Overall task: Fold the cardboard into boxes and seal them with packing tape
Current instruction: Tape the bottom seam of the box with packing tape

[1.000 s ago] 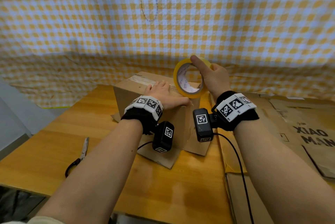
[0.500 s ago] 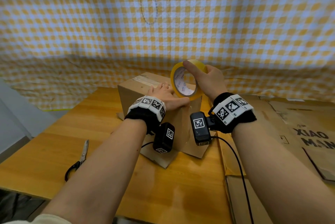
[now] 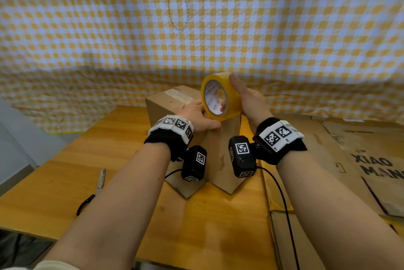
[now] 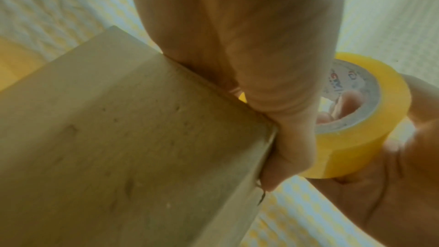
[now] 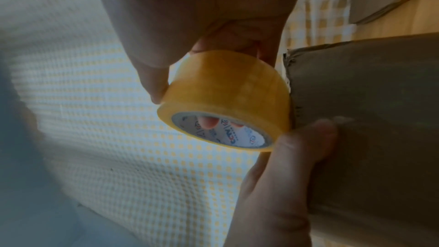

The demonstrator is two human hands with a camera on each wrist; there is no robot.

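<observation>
A folded brown cardboard box (image 3: 166, 107) stands on the wooden table (image 3: 65, 182), its lower flaps splayed out beneath it. My left hand (image 3: 196, 114) lies flat on the box top, thumb along the near top edge (image 4: 280, 138). My right hand (image 3: 247, 99) holds a yellow roll of packing tape (image 3: 218, 96) upright just above the box's right top corner. Its fingers reach through the core and the thumb presses the outer rim. The same roll (image 4: 356, 119) (image 5: 225, 104) shows in both wrist views next to the box (image 5: 368, 119) (image 4: 118, 138).
Scissors (image 3: 96, 184) lie on the table at the left near the edge. Flat cardboard sheets (image 3: 349, 160) with printed letters cover the table's right side. A yellow checked cloth (image 3: 196, 18) hangs behind everything.
My right hand has brought the tape roll a little leftwards and turned it, so its wide yellow band faces me. The left hand stays on the box top.
</observation>
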